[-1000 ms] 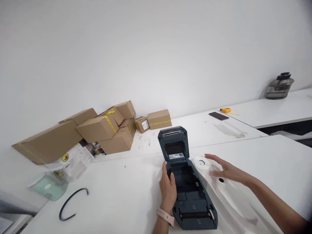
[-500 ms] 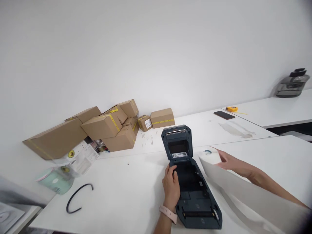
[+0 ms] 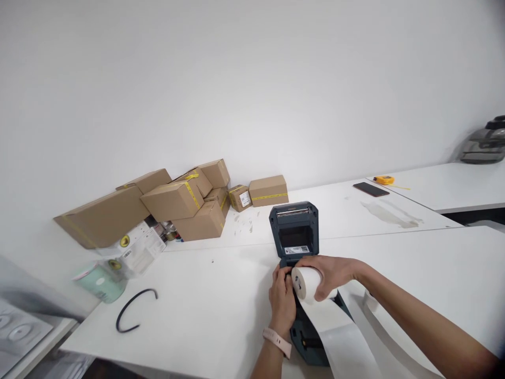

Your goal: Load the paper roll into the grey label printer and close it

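A loose white paper strip [image 3: 339, 342] trails toward the viewer from a paper roll [image 3: 307, 282], which is clasped by the right hand [image 3: 333, 273] over an open dark label printer [image 3: 298, 247]. The printer's left edge is gripped by the left hand [image 3: 282, 300]. Cardboard boxes [image 3: 177, 202] are stacked against the far wall.

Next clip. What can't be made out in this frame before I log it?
Head view only:
- Bay of the printer: covered by the roll and the right hand.
- Grip of the left hand on the printer: fingertips hidden against the roll.
- Text on the lid label: too small to read.
- End of the paper strip: cut off by the bottom edge.
- The grey appliance: blurred, cut off by the right edge.
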`<state>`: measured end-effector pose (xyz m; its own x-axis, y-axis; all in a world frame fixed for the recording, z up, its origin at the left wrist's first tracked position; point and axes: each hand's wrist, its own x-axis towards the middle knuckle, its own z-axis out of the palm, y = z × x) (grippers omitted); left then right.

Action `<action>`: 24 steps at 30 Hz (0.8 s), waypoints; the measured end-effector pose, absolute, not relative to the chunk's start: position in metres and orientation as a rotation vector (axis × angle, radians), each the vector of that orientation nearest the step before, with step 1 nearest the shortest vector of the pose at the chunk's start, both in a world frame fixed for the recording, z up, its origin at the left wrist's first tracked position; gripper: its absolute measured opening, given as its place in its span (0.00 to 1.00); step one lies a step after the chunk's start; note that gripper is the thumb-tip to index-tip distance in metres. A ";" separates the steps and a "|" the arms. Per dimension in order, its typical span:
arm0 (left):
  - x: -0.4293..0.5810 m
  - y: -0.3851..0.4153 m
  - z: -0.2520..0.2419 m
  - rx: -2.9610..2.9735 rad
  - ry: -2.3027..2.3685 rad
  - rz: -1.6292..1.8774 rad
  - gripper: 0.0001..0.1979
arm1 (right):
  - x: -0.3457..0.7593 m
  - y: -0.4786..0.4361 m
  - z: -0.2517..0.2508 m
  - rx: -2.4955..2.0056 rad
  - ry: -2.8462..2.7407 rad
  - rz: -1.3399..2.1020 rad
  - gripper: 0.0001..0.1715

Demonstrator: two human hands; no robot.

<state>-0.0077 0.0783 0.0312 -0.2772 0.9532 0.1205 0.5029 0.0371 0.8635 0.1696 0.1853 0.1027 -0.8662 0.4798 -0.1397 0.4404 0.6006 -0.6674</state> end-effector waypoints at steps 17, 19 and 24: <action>-0.008 0.079 0.028 1.470 1.754 1.189 0.14 | 0.139 0.189 0.069 -0.906 -3.026 0.851 0.49; -0.008 0.079 0.030 1.465 1.737 1.182 0.15 | 0.139 0.189 0.068 -0.907 -3.034 0.842 0.50; -0.007 0.078 0.030 1.443 1.684 1.200 0.19 | 0.139 0.186 0.060 -0.931 -3.009 0.815 0.51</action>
